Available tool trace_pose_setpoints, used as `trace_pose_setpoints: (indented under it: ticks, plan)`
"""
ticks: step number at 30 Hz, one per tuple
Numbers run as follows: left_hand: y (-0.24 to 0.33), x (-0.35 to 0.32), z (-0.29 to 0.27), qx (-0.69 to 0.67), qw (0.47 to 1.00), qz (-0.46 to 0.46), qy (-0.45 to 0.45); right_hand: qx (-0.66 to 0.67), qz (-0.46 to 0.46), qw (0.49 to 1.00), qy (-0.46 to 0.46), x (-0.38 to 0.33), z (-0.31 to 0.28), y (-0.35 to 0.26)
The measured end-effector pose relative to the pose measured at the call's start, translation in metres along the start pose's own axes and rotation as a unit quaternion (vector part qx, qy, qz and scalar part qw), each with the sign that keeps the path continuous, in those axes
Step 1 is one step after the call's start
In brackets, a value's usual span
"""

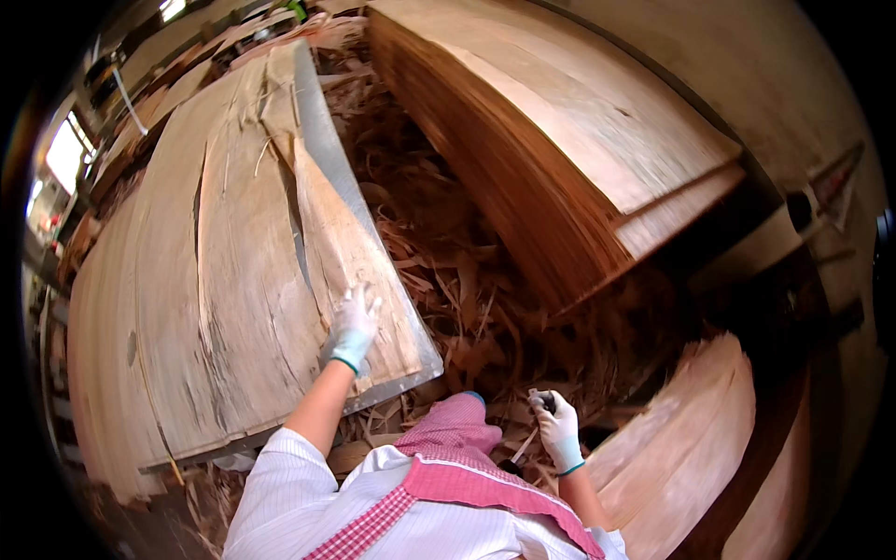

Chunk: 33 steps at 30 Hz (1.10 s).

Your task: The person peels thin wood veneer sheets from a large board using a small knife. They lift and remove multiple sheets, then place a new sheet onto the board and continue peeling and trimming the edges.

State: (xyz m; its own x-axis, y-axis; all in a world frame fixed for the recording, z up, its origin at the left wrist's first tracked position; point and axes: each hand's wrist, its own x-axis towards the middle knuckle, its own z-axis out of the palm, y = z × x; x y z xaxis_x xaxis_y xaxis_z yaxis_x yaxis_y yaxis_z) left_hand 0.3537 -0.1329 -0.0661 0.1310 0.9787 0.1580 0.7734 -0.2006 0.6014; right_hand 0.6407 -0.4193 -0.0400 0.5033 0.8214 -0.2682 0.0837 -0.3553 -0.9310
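Note:
My left hand [354, 329], in a white glove with a green cuff, lies with fingers spread on a pale wood veneer sheet [247, 289]. Under it, the sheet has long splits and a lifted, curled strip [322, 219] near its right side. The sheet rests on a grey metal-edged board [322, 131]. My right hand [560, 434], gloved the same way, is closed beside my pink apron [457, 425]. Between its fingers shows a small dark object [549, 402] whose kind I cannot make out. The right hand is apart from the veneer.
A thick stack of veneer [597, 121] stands at the far right, its layered brown edge facing me. Torn veneer scraps [448, 252] fill the gap between stack and board. More pale sheets [677, 448] lean at the near right. A wall [747, 56] rises behind the stack.

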Motion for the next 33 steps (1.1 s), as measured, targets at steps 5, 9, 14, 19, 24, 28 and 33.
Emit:
trace_pose_setpoints:
  ticks: [5,9,14,19,24,28,33]
  plan:
    - [-0.052,0.092,0.027,0.093,0.987,-0.072,0.106,-0.018,0.014,0.99,-0.138,0.122,-0.002,-0.058]
    - [-0.076,0.148,0.049,0.212,0.953,-0.159,0.149,-0.027,0.049,0.978,-0.2,0.229,0.009,-0.09]
    - [-0.078,0.167,0.067,0.251,0.928,-0.26,0.091,-0.093,0.048,0.954,-0.281,0.333,0.035,-0.137]
    - [-0.08,0.157,0.078,0.273,0.924,-0.252,0.091,-0.05,0.048,0.927,-0.369,0.434,0.087,-0.155]
    - [-0.066,0.179,0.065,0.268,0.91,-0.315,0.013,-0.048,0.044,0.915,-0.399,0.544,0.143,-0.204]
    - [-0.067,0.201,0.032,0.168,0.88,-0.437,-0.075,0.006,0.016,0.916,-0.4,0.636,0.207,-0.246]
    - [-0.01,0.318,0.013,0.209,0.888,-0.378,0.159,0.017,-0.004,0.874,-0.485,0.704,0.289,-0.316]
